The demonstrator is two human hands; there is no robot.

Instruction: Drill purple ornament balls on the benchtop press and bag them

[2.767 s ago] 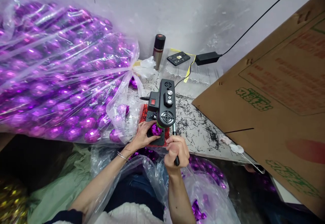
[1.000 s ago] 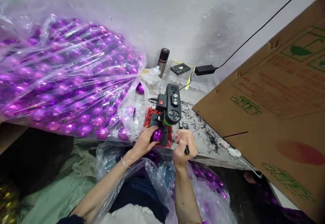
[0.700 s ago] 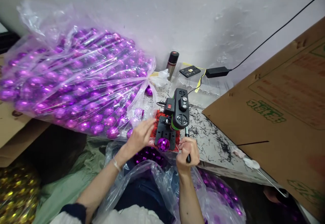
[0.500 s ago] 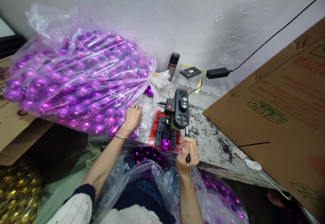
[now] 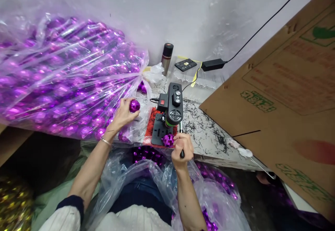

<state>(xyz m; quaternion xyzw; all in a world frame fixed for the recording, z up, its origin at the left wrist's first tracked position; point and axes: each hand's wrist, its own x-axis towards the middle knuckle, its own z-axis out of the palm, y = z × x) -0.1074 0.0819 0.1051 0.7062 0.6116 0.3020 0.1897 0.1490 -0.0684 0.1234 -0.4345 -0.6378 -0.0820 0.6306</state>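
My left hand [image 5: 123,114] pinches a shiny purple mirrored ball [image 5: 134,106] between thumb and fingers, above clear plastic at the bag's edge. My right hand [image 5: 183,148] is closed round the black-gripped lever [image 5: 181,154] of a small black press-like machine [image 5: 175,102]. A second purple ball [image 5: 168,140] rests at the front of the machine's black base plate [image 5: 158,133], right beside my right fingers; whether they touch it I cannot tell. Under the plate lies a red mat [image 5: 149,128].
A large clear bag of purple balls [image 5: 78,81] fills the left. Behind the machine stand a dark bottle [image 5: 166,58], a remote-like black panel [image 5: 185,64] and a power adapter [image 5: 213,64]. Black bits [image 5: 199,123] litter the tabletop. A cardboard box [image 5: 282,109] leans at right.
My left hand, earlier resting on the clear plastic with no ball showing, now holds a purple ball. My right hand stays on the lever. The whole view has shifted a little.
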